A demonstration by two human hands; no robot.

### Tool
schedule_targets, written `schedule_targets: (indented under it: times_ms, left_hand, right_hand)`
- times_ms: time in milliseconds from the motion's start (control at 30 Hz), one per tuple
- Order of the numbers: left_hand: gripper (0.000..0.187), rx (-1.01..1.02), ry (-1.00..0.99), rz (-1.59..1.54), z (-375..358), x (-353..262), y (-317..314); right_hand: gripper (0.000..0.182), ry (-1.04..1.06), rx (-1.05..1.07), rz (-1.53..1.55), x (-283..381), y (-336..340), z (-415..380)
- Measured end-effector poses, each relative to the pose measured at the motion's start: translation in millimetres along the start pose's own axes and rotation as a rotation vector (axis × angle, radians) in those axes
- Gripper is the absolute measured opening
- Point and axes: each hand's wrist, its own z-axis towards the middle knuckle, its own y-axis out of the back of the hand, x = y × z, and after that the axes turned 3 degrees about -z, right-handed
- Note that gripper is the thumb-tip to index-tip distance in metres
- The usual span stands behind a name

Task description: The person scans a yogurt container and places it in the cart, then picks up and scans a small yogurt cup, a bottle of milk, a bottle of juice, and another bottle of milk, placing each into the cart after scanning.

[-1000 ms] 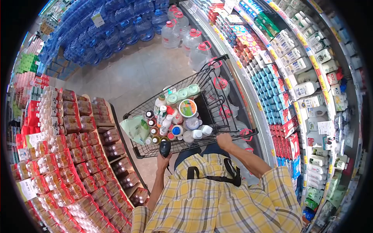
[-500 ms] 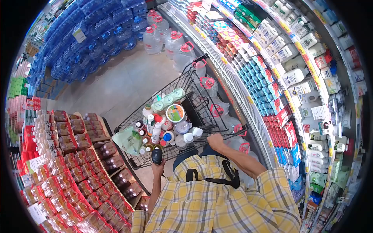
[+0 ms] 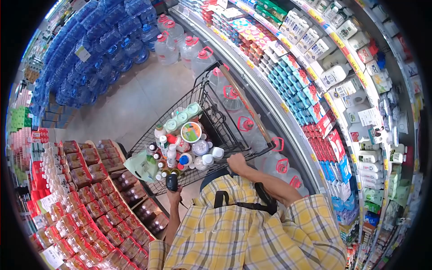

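Fingers of my right hand (image 3: 237, 162) were curled shut over the rear handle of the shopping cart (image 3: 225, 130), just right of the frame's centre. My left hand (image 3: 173, 194), lower and to the left, was wrapped closed around a dark handheld scanner (image 3: 171, 182), its head touching or almost touching the cart's back edge; I could not tell which. The cart was a black wire-mesh basket, tilted toward the upper right of the frame, and its left half was packed: a row of pale green capped tubs (image 3: 182, 116) along the far side, a round lid with a colourful label (image 3: 191, 132) beside them, small white bottles (image 3: 171, 155) with red and blue caps, and several clear jars with white lids (image 3: 208, 158) nearest the handle. A thin green plastic bag (image 3: 142, 165) hung against the cart's outer left wall. Big clear water jugs with red handles (image 3: 281, 164) stood on the floor just right of the cart, along the curved shelf of cartons. Shrink-wrapped packs of brown bottled drinks (image 3: 90, 198) filled the lower left, and stacked blue water bottles (image 3: 94, 40) filled the upper left.
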Motion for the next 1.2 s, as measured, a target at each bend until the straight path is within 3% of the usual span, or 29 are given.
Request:
schedule_targets:
  times_ms: [33, 133, 233, 433, 633, 767, 867, 1200]
  left_hand:
    - [0.017, 0.002, 0.075, -0.037, -5.8, -19.1, 2.7]
    - [0.017, 0.001, -0.070, -0.040, 10.1, -2.6, 12.4]
    - [0.020, 0.002, -0.089, -0.085, 19.3, 6.6, 21.3]
    - [0.030, 0.017, -0.014, -0.006, 34.3, 5.5, 33.4]
    - [0.021, -0.066, -0.062, -0.098, 49.7, -6.3, 40.4]
    - [0.020, -0.096, -0.056, -0.067, 59.6, -9.7, 48.7]
    - [0.023, -0.104, -0.013, -0.025, 62.6, -14.5, 48.2]
    - [0.035, -0.155, -0.133, -0.230, 67.1, -31.5, 20.4]
  right_hand:
    - [0.017, 0.000, 0.023, 0.017, 3.5, 5.8, -0.3]
    - [0.016, 0.020, 0.051, -0.002, 12.6, 16.5, 1.4]
    - [0.015, 0.028, 0.075, 0.012, 19.9, 19.3, 8.2]
    - [0.015, 0.035, 0.064, 0.006, 25.7, 29.4, 29.7]
    - [0.012, 0.062, 0.166, -0.051, 36.9, 61.2, 52.2]
    - [0.011, 0.039, 0.095, -0.062, 47.2, 53.8, 73.0]
    - [0.012, 0.045, 0.090, -0.075, 44.6, 56.9, 84.5]
    - [0.014, 0.084, 0.109, -0.144, 40.1, 70.5, 124.0]
